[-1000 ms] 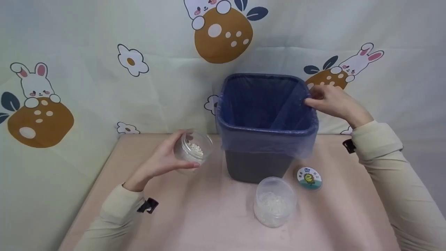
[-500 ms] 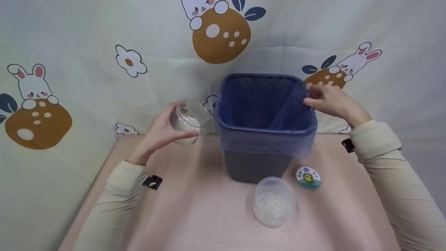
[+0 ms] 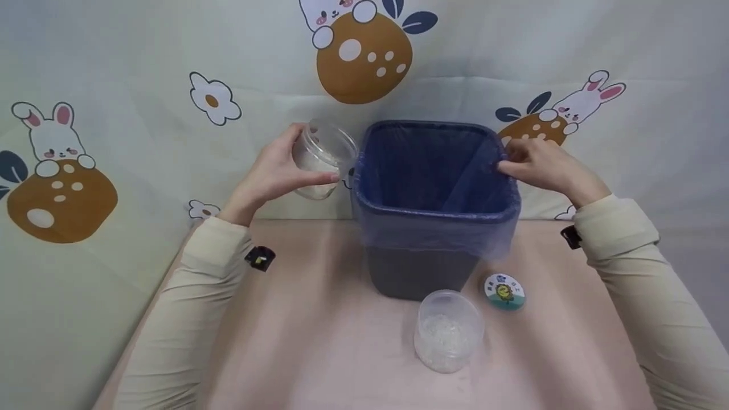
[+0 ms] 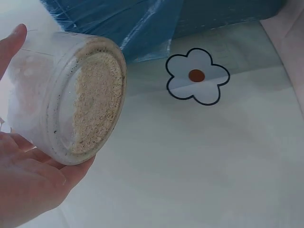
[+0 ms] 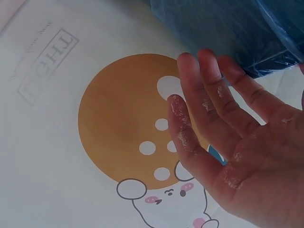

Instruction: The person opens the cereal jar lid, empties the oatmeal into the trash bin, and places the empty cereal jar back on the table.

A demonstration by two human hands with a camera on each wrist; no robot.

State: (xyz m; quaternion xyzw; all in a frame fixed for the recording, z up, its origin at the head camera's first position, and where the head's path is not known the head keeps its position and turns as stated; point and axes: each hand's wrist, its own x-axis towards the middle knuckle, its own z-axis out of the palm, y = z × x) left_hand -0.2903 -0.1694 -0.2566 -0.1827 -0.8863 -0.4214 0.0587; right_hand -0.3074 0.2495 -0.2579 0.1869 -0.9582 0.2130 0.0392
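In the head view my left hand [image 3: 279, 165] grips a clear plastic jar [image 3: 333, 142], tilted with its open mouth toward the bin's left rim. Pale crumbly stuff [image 4: 97, 102] shows through the jar's base in the left wrist view. My right hand [image 3: 544, 165] holds the right rim of a grey trash bin [image 3: 421, 270], thumb at the rim and fingers outside. Over that rim hangs a blue bin liner [image 3: 438, 230]. In the right wrist view, whitish residue clings to the right hand's fingers [image 5: 180, 123], which are only slightly bent.
A second clear tub [image 3: 450, 333] with whitish bits inside stands on the pink tabletop [image 3: 330, 353] in front of the bin. To its right lies a round lid [image 3: 504, 291] with a printed label. Behind everything hangs a patterned cloth [image 3: 267, 45].
My left hand has raised the jar from near the tabletop to about the bin's rim height, tipping it more toward the bin. The right hand has stayed at the rim.
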